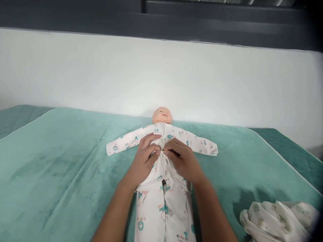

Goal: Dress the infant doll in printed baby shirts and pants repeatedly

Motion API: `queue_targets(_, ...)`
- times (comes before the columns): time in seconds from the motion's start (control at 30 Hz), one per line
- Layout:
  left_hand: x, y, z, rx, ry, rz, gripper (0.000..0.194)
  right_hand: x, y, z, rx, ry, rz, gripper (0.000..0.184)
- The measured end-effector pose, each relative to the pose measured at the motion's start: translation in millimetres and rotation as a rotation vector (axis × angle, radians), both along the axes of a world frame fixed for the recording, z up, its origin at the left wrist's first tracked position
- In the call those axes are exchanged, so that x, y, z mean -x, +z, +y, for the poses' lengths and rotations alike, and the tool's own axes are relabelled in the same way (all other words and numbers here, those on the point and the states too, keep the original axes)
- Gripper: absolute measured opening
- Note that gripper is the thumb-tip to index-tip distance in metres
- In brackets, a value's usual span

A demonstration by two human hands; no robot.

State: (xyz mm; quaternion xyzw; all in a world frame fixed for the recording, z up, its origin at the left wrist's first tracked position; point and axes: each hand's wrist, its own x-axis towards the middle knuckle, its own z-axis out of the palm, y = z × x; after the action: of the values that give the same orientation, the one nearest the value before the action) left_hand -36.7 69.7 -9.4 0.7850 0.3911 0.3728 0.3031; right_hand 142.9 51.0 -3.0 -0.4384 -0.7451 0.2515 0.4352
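A baby doll [162, 116] lies on its back, its head toward the wall. It wears a white printed baby top [127, 139], with both sleeves spread out to the sides, and matching trousers [151, 215]. My left hand [146, 156] pinches the left edge of the top's front opening at the chest. Opposite it, my right hand [183, 158] pinches the other edge, and the fingertips of both hands nearly meet at the middle. Any fastener between the fingertips is too small to make out. Below my hands the top's lower front hangs over the waist of the trousers.
A green padded cover [63, 174] spreads under the doll over a darker green mattress [297, 148]. A crumpled white printed cloth [277, 218] lies at the lower right. Behind stands a white wall [161, 74] with a dark rail [101, 25] above.
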Motion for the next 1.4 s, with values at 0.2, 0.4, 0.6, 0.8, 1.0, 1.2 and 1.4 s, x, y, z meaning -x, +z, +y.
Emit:
queue_targets(0.2, 1, -1.3, -1, 0.011, -0.014, -0.013, 0.025, 0, 2.3, -1, 0.044, -0.023, -0.042, 0.017)
queue_targets(0.4, 2, -3.4, -1, 0.08, -0.046, -0.091, 0.023, 12, 1.6, -2, 0.032, -0.187, -0.069, 0.016)
queue_targets(0.6, 14, -3.2, 1, 0.213, 0.201, -0.357, 0.026, -12, 7.1, -2, 0.14, -0.339, -0.135, 0.014)
queue_targets(0.8, 58, -3.0, 9, 0.217, 0.614, 0.086, 0.037, -112, -15.7, -12, 0.615, -0.535, -0.574, 0.019)
queue_targets(1.0, 80, -10.7, 10, 0.198, 0.816, 0.447, 0.036, -88, -10.0, -3, 0.212, -0.646, -0.258, 0.021)
queue_targets(1.2, 45, -25.9, 25, -0.447, 0.787, 0.321, 0.027, -7, -18.7, 17, 0.101, -0.257, 0.107, 0.038)
queue_targets(1.4, 26, -43.5, 48, -0.368, 0.551, 0.519, 0.041, -17, -36.3, 31, 0.138, -0.304, -0.097, 0.047)
